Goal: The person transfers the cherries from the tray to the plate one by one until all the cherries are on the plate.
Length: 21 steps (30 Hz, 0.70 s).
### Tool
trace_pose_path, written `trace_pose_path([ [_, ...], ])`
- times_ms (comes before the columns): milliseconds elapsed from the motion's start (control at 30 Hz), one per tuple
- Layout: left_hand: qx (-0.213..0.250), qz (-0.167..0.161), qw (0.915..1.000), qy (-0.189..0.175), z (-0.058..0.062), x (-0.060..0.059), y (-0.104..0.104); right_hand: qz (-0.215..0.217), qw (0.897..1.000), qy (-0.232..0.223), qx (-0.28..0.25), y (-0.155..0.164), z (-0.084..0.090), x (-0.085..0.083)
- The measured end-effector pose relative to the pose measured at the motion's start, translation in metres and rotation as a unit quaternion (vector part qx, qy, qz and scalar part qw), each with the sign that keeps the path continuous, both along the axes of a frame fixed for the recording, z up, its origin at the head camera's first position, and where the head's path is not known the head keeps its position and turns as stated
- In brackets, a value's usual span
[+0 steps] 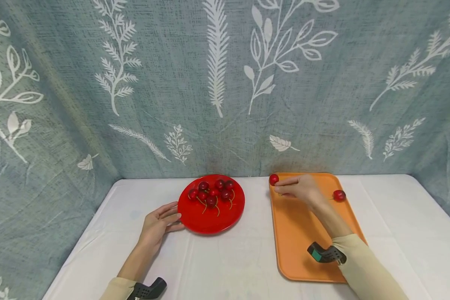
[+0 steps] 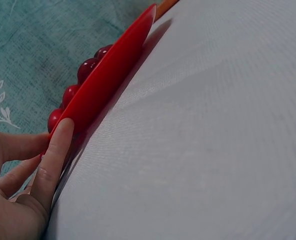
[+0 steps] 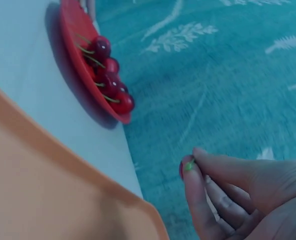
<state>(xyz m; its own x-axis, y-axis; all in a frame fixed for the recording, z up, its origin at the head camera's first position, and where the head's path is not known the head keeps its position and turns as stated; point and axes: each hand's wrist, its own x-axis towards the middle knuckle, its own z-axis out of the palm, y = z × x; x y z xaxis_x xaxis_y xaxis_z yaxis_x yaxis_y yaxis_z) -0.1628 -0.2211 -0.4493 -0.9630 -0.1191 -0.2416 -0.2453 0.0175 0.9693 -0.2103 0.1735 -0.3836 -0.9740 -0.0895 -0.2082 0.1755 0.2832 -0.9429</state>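
Observation:
A round red plate (image 1: 210, 223) carries several dark red cherries (image 1: 211, 201) with green stems. At its left rim is my left hand (image 1: 155, 225); the left wrist view shows the plate's edge (image 2: 105, 92) pinched between the fingers and thumb. My right hand (image 1: 301, 189) is over the far left corner of an orange tray (image 1: 296, 246). It pinches a cherry (image 1: 273, 179) by the stem, and the green stem end shows between thumb and finger in the right wrist view. Another cherry (image 1: 339, 196) lies near the tray's right edge.
A white cloth (image 1: 236, 266) covers the table, with a strip of it between plate and tray. Behind the table hangs a blue-green curtain (image 1: 165, 83) with white leaf prints, close to the far edge.

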Motion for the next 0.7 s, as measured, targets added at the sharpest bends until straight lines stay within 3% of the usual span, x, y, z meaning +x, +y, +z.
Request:
trace_pose_path([
  [233,0.002,0.001,1.0000,-0.001,0.001,0.000,0.000,-0.003,1.000,0.020,0.020,-0.022,-0.007,0.002],
  [700,0.003,-0.003,1.0000,0.001,0.001,0.000,-0.001,0.009,0.996,0.040,-0.079,-0.066,-0.021,0.007],
])
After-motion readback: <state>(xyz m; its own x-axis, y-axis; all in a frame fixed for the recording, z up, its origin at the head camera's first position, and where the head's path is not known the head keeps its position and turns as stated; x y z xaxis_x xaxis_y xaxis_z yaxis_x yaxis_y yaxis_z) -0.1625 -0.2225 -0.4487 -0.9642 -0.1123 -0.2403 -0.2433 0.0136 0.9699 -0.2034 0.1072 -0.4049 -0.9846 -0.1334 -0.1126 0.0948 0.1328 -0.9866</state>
